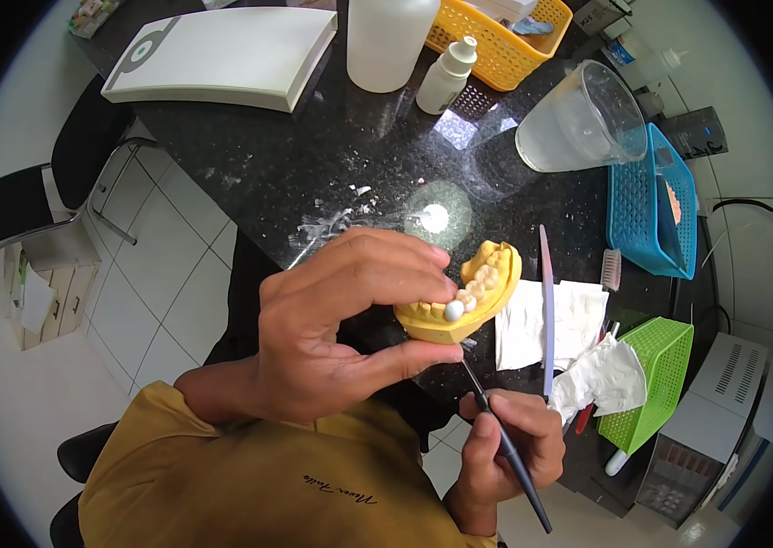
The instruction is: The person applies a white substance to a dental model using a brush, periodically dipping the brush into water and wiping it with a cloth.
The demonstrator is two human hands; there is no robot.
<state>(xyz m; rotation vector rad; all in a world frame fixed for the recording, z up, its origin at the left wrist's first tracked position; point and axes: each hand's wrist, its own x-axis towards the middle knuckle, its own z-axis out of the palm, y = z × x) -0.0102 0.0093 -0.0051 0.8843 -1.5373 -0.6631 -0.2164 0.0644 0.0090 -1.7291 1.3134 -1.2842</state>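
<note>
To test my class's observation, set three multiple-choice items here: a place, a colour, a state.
1. Where is the clear jug? A on a stove; B on the black counter by the blue basket; C on a shelf.
2. The dental model's colour? A yellow; B blue; C black.
3. The right hand is: A empty; B closed on a thin dark tool; C holding a spoon.
Answers: B, it is on the counter beside the basket. A, the left hand holds it, yellow. B, it wraps the tool.
</note>
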